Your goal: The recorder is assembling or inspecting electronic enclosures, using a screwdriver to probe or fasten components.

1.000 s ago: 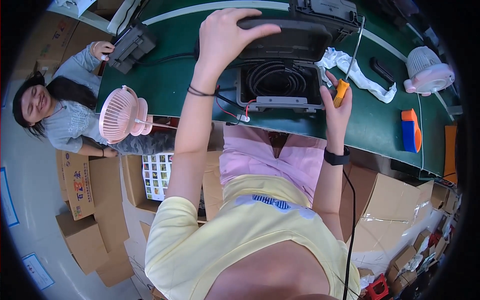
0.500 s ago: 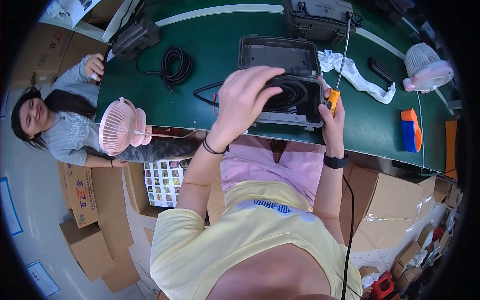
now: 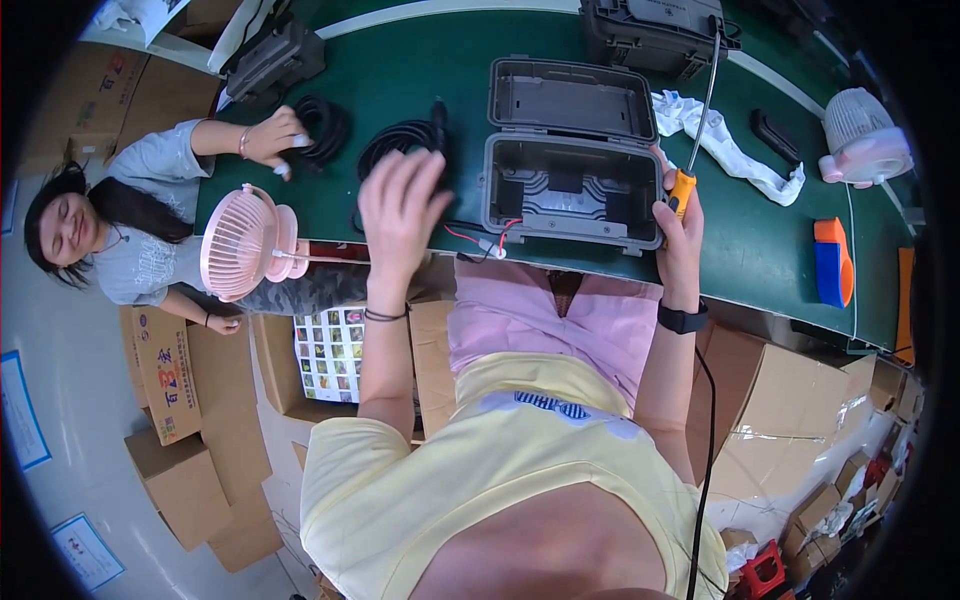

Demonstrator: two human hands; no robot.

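A dark grey hinged plastic case (image 3: 575,222) lies with its lid (image 3: 572,100) swung back, and its inside shows with no cable in it. My right hand (image 3: 682,240) is closed around the orange handle of a screwdriver (image 3: 684,190), shaft pointing up, beside the case's right wall. Left of the case, a coiled black cable (image 3: 405,140) rests on the green table. Just in front of that coil is my left hand (image 3: 402,210), slightly blurred, its fingers stretched out and holding nothing. Thin red wires with a white connector (image 3: 490,246) stick out near the case's front left corner.
At the left, a co-worker's hand (image 3: 270,138) reaches to another black cable coil (image 3: 322,130). A pink fan (image 3: 240,245) sits at the table edge. A white cloth (image 3: 740,160), black handle-like part (image 3: 775,137), tape rolls (image 3: 832,262), second fan (image 3: 858,140) and closed cases (image 3: 655,35) stand around.
The cable coil has come out of the case and lies to its left. My left hand has moved left, away from the case. The co-worker's hand has reached onto the other coil.
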